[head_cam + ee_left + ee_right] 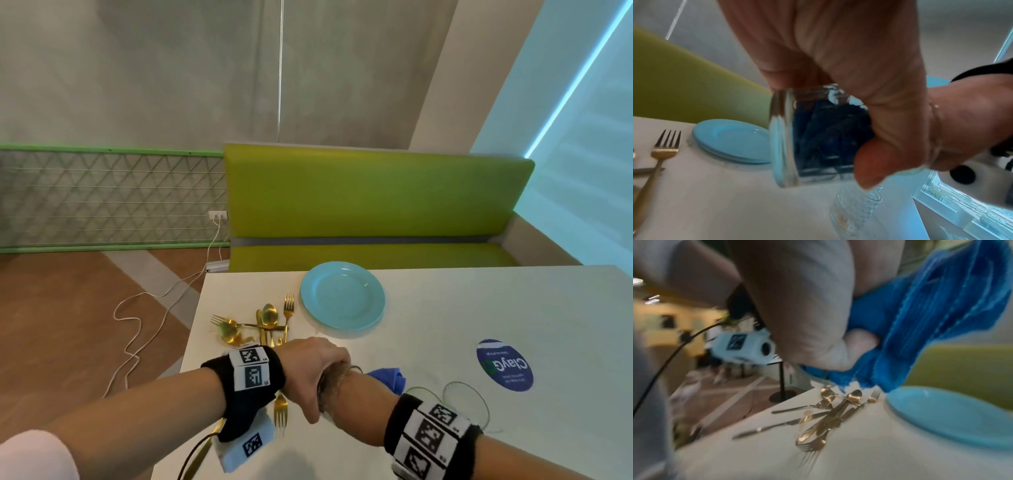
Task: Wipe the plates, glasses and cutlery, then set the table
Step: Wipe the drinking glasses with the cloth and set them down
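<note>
My left hand (310,373) grips a clear glass (789,138) held on its side above the white table (445,308). My right hand (356,397) reaches into the glass's mouth, its fingers hidden inside, holding a blue cloth (388,377) that fills the glass (828,133); the cloth's loose end (931,313) hangs out. A stack of turquoise plates (342,298) sits at the far table edge. Gold cutlery (263,325) lies in a heap left of the plates. One gold fork (281,411) lies below my left wrist.
Two more clear glasses (466,401) stand on the table right of my hands. A round blue sticker (505,365) is further right. A green bench (376,198) runs behind the table. A white cable (137,325) trails over the floor to the left.
</note>
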{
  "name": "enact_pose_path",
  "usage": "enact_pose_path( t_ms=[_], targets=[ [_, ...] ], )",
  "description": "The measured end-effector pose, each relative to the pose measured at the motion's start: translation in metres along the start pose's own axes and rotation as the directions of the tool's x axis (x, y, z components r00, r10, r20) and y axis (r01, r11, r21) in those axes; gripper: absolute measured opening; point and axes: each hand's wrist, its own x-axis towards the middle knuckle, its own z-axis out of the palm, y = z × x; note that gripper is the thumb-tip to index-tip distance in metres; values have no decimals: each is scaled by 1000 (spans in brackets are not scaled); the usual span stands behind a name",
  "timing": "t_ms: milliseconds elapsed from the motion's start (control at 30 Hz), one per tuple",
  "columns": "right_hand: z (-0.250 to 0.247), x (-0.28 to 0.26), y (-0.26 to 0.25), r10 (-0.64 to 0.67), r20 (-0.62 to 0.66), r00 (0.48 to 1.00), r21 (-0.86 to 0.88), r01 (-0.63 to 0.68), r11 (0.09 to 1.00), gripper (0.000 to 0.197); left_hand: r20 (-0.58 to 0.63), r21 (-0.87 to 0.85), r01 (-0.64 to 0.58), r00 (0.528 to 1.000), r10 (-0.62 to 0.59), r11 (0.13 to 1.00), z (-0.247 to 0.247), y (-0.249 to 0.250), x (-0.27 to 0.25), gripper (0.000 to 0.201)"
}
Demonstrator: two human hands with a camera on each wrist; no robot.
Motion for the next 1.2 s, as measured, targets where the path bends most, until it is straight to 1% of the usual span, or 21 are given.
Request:
enact_pose_path(
  t_ms=[33, 67, 100, 200, 267, 300, 333, 433, 500, 567, 600, 633, 700, 733, 767, 833, 867, 900, 967, 1100, 1200],
  targets=[
    [2, 3, -5, 132, 117, 984, -149, -114, 982, 38, -30, 24, 8, 1000, -8, 1000, 3, 0, -1, 74],
    [-1, 5, -12, 258, 54, 965, -310, -230, 923, 43, -64, 45, 9, 998, -7, 999, 6, -1, -1, 75],
    [-5, 5, -13, 256, 143, 956, -390, -184, 902, 47, -117, 66, -4, 993, 12, 998, 10, -2, -1, 77],
    [-13, 8, -20, 247, 25, 969, 129, -248, 960, 38, -345, 178, -129, 920, 184, 976, 19, -8, 3, 72],
    [-15, 11, -13, 284, -48, 958, 562, -209, 800, 38, -455, 244, -147, 856, 247, 959, 19, -12, 7, 70],
    [-18, 11, -14, 283, -58, 957, 628, -186, 756, 41, -495, 259, -147, 829, 262, 954, 18, -13, 9, 70],
    [-21, 11, -19, 257, -65, 964, 554, -180, 813, 40, -510, 252, -152, 818, 265, 956, 18, -15, 10, 69],
    [-23, 9, -20, 217, -17, 976, 38, -216, 976, 26, -382, 104, -111, 913, 143, 988, 13, -11, 7, 70],
    [-19, 9, -16, 233, 104, 967, -389, -176, 904, 33, -168, -8, -10, 986, 8, 1000, 10, -8, 6, 75],
    [-9, 3, -18, 246, 202, 948, -662, -53, 747, 34, 81, -145, 59, 996, -47, 988, 11, -7, 7, 70],
    [-4, 0, -23, 223, 166, 961, -699, -44, 714, 36, 165, -209, 81, 985, -47, 975, 11, -7, 8, 67],
    [1, 0, -22, 186, 124, 975, -618, -71, 783, 50, 226, -256, 109, 973, -50, 961, 11, -8, 8, 64],
    [1, -3, -25, 115, 151, 982, -327, -61, 943, 120, 306, -288, 163, 949, -70, 944, 8, -10, 8, 59],
    [2, -1, -13, 206, 64, 977, -110, -198, 974, 149, 326, -287, 173, 943, -74, 942, 7, -10, 8, 58],
    [1, 1, -8, 291, 55, 955, -30, -290, 957, 149, 328, -282, 170, 942, -72, 944, 7, -10, 8, 57],
    [4, -3, -13, 258, 80, 963, -305, -222, 926, 75, 278, -273, 143, 959, -64, 951, 7, -8, 8, 59],
    [4, -4, -19, 315, 79, 946, -265, -284, 921, 45, 243, -261, 131, 968, -66, 956, 8, -7, 8, 60],
    [4, -5, -18, 240, 103, 965, -440, -172, 881, 45, 206, -229, 117, 976, -69, 966, 11, -5, 9, 62],
    [0, -1, -13, 305, 165, 938, -450, -203, 870, 51, 116, -97, 78, 991, -66, 992, 17, -3, 10, 68],
    [-9, 4, -6, 383, 85, 920, 80, -389, 918, 36, -178, 42, -17, 984, 24, 999, 35, -9, 13, 73],
    [-16, 3, -2, 412, -78, 908, 594, -289, 751, 32, -400, -80, -23, 916, -11, 997, 39, -21, 14, 75]
  ],
)
